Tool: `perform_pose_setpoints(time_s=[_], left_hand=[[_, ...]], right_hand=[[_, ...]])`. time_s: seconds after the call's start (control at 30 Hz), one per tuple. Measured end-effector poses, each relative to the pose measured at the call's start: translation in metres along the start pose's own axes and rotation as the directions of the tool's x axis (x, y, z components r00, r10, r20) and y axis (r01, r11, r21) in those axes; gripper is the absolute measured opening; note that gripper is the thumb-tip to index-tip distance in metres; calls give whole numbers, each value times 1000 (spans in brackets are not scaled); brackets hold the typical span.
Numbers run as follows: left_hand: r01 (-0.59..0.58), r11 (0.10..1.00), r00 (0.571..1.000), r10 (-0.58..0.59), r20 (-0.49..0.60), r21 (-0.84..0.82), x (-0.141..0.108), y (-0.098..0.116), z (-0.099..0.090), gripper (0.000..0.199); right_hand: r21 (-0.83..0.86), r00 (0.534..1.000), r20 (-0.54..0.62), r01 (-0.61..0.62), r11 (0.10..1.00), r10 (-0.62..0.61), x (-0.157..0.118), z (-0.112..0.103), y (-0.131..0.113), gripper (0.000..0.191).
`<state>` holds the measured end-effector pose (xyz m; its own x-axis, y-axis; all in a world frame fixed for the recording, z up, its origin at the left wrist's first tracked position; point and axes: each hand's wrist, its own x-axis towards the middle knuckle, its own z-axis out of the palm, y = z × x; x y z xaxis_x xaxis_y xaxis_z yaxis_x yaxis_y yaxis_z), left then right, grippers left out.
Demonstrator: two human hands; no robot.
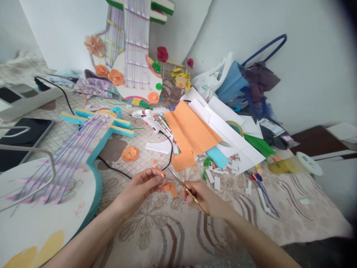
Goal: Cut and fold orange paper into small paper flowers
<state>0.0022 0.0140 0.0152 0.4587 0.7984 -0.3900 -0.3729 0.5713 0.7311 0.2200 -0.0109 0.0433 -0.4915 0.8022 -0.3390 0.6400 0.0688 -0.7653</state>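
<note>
Mid-cut: left hand (145, 182) pinches a small orange paper scrap (162, 174) at lower centre; right hand (202, 195) grasps what looks like scissors (181, 183) (blades blurred). Next: steady alignment.

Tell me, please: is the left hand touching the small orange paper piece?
Touching. The head view shows the left hand pinching the small orange paper piece at its fingertips.

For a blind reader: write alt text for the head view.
Two bare hands work over a patterned cloth: the left hand pinches a small orange paper scrap, the right hand holds thin scissors. Orange paper sheets lie beyond.
</note>
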Motion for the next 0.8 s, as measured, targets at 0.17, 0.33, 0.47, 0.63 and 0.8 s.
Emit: perform_pose_setpoints(time_s=[0.17,0.33,0.47,0.63,0.8], left_hand=[[-5,996,1000,3,-23,-89,2,1,0,8],[22,993,998,-29,-59,-113,4,1,-2,11],[28,992,996,-38,-80,-122,3,0,-3,10],[13,993,995,-24,-93,-116,3,0,-2,11],[38,991,996,-48,-77,-126,4,-1,-3,12]], right_hand=[[-22,1000,21,-22,999,23,-1,1,0,25],[-106,997,74,21,994,-14,-3,-5,2,34],[-118,990,139,36,992,-20,-3,-11,3,40],[-141,983,183,59,988,-32,1,-13,-1,41],[-189,981,194,56,980,-18,4,-14,-3,46]])
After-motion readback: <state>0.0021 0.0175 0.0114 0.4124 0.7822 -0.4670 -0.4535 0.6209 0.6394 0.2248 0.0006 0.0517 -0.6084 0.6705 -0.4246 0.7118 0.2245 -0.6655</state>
